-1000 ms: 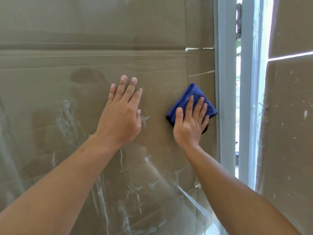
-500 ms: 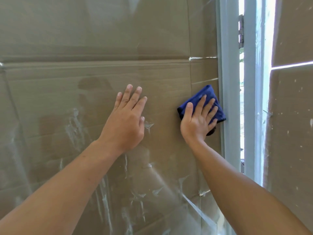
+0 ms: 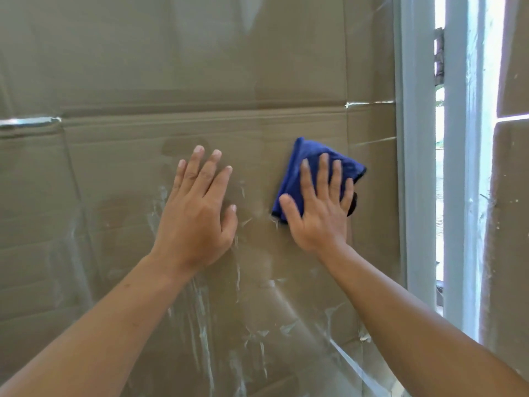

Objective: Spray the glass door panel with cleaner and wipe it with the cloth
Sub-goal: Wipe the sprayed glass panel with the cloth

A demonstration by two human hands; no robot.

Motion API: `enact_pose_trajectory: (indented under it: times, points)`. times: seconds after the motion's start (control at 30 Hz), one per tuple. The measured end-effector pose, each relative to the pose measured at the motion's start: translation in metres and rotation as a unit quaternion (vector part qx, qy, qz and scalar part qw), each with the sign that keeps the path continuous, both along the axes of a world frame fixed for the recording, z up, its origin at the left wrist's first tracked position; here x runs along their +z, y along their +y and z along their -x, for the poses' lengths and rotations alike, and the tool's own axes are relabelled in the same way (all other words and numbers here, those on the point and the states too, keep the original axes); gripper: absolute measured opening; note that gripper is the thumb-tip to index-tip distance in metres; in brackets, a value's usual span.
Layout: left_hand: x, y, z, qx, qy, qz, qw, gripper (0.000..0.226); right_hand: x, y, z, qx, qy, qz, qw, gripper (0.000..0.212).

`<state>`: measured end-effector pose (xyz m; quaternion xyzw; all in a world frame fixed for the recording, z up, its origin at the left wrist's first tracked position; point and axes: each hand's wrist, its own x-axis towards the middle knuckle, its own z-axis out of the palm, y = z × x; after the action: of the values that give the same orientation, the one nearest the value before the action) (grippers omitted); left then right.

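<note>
- While the left hand (image 3: 197, 216) lies flat on the glass door panel (image 3: 200, 81) as it did in the earlier frames, the right hand (image 3: 320, 210) has slid the cloth (image 3: 309, 156) leftward, away from the door frame (image 3: 415, 138).
- Half a second ago the cloth's corner reached the frame at about 3 o'clock from the hand; now a strip of bare glass shows between them.
- The blue cloth is folded and pressed under the right palm, its free corners sticking out toward 11 o'clock and 2 o'clock of the hand.
- Right fingers (image 3: 323, 173) are straight and slightly spread over the cloth, the thumb out toward 9 o'clock; nothing is curled round it.
- Left fingers (image 3: 197, 167) are straight and close together, pointing toward 1 o'clock, the thumb set a little apart; they hold nothing and only rest on the pane.
- The two hands now sit nearer each other than before, the cloth at 3 o'clock from the left hand, not touching it.
- Brown cardboard (image 3: 114, 53) shows behind the glass.
- White wet streaks (image 3: 200, 310) run down the pane at 6 o'clock from the left hand, much as in the earlier frames.
- A bright gap (image 3: 439, 196) stands open beyond the frame at the far 3 o'clock side.
</note>
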<state>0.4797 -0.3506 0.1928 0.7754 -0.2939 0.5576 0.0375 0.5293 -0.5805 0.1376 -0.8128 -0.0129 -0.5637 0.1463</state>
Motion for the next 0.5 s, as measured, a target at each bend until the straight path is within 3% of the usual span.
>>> enact_pose_trajectory:
  times: [0.07, 0.1, 0.17, 0.23, 0.27, 0.33, 0.5]
  points:
    - [-0.001, 0.006, 0.001, 0.009, -0.006, 0.011, 1.000, 0.060, -0.014, -0.005, -0.005, -0.005, -0.036, 0.107, 0.994, 0.074]
    - [-0.002, 0.009, 0.002, 0.017, -0.007, 0.015, 1.000, 0.061, -0.017, -0.009, -0.006, -0.012, -0.040, 0.101, 0.994, 0.072]
    - [-0.003, 0.018, 0.004, 0.034, -0.010, 0.020, 0.999, 0.063, -0.009, -0.014, -0.005, -0.016, -0.028, -0.029, 0.999, 0.070]
    - [-0.005, 0.026, 0.004, 0.049, -0.009, 0.024, 0.998, 0.065, 0.010, -0.010, -0.003, 0.019, 0.008, -0.192, 0.981, 0.070]
    - [-0.006, 0.029, 0.003, 0.053, -0.009, 0.027, 0.998, 0.066, 0.019, -0.004, -0.003, 0.030, 0.012, -0.222, 0.974, 0.070]
    - [-0.007, 0.034, 0.002, 0.061, -0.007, 0.033, 0.998, 0.067, 0.029, 0.013, 0.002, 0.027, -0.001, -0.177, 0.984, 0.066]
    - [-0.013, 0.037, 0.001, 0.077, 0.000, 0.042, 0.996, 0.069, -0.009, 0.023, -0.008, 0.000, -0.058, 0.103, 0.993, 0.061]
